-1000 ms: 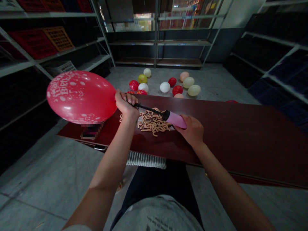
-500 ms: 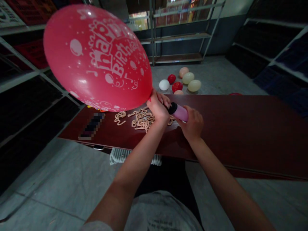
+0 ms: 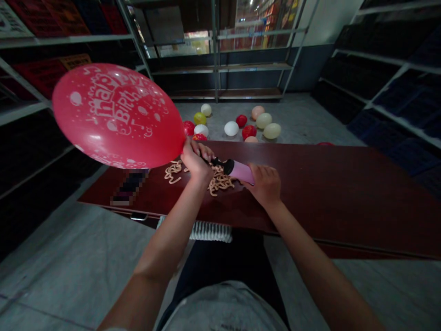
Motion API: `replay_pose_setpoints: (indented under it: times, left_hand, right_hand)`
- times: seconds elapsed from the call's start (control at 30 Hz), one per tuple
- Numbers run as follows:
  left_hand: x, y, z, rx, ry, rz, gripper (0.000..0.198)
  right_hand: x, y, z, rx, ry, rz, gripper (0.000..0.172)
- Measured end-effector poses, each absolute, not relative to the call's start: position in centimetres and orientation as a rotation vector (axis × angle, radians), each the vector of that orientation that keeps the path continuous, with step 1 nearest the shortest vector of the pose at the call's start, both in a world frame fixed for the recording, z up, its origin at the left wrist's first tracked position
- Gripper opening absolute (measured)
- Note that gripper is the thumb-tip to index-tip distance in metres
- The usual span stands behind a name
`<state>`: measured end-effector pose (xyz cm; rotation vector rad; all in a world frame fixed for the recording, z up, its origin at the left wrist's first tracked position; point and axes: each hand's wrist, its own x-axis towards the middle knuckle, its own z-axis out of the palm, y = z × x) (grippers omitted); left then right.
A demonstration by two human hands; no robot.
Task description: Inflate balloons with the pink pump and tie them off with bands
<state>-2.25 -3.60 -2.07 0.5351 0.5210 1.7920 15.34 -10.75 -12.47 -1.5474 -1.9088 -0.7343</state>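
A large red balloon point(image 3: 120, 115) with white birthday lettering extends up and left from my left hand point(image 3: 198, 156). The fingers of that hand are closed around its neck and a thin black part of a balloon pump point(image 3: 241, 171). My right hand point(image 3: 264, 186) is wrapped around the pump's pink barrel, above the table. A black rod shows between the barrel's black end and my left fingers. The balloon's mouth is hidden in my left hand. Underneath lie tan curled strands point(image 3: 220, 181), in a larger heap and a smaller one point(image 3: 173, 171).
The dark red table point(image 3: 330, 193) spans the view. A blurred-out dark flat object point(image 3: 130, 186) lies at its left. Beyond it, several small balloons point(image 3: 272, 131) rest on the floor. Metal shelves point(image 3: 251, 69) stand at the back and both sides. A ribbed pale cushion point(image 3: 212, 231) sits under the front edge.
My left hand and the red balloon have moved left and lower in view. The pump's barrel and my left hand are farther apart, and the black rod now shows between them.
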Motion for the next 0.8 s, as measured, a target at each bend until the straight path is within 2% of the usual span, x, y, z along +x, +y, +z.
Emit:
replay_pose_setpoints:
  times: [0.4,0.8]
  left_hand:
    - [-11.5,-1.9,-0.9,0.466,0.533,1.802,0.051]
    - [-7.8,-1.1,-0.6,0.409,0.498,1.872,0.051]
  right_hand:
    - [15.3,-10.4,-12.7,-1.61,-2.028,-0.701,0.042]
    - [16.0,-10.3,-13.2,-1.608,-1.876,-0.723,0.048]
